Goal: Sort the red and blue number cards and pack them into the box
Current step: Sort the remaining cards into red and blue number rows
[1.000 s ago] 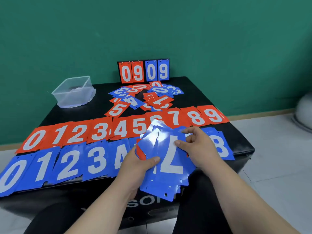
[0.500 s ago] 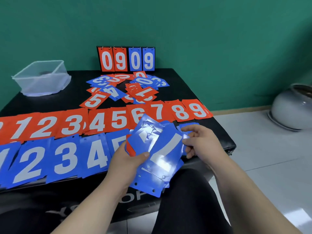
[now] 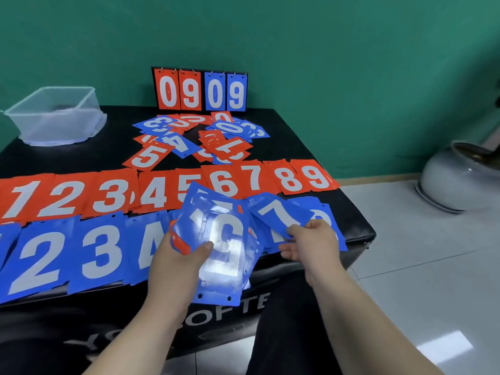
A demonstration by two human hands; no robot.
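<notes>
My left hand (image 3: 180, 262) grips a fanned stack of blue cards (image 3: 224, 250) with a white 5 on top and one red card tucked at its left edge. My right hand (image 3: 311, 242) pinches a single blue 7 card (image 3: 281, 215), held just right of the stack above the table's front right. A row of red cards (image 3: 162, 190) numbered 1 to 9 crosses the black table (image 3: 338, 209). In front of it lies a row of blue cards (image 3: 89, 247) showing 2, 3 and 4. A loose heap of mixed red and blue cards (image 3: 200, 139) sits further back. The clear plastic box (image 3: 56, 116) stands at the back left.
A flip scoreboard (image 3: 200, 90) reading 09 09 stands against the green wall at the table's back edge. A grey ceramic pot (image 3: 460, 180) sits on the tiled floor to the right. My dark-trousered knees are below the table's front edge.
My right hand has pulled the blue 7 card off the stack and carried it rightward. A blue 5 now shows on top of the stack in my left hand.
</notes>
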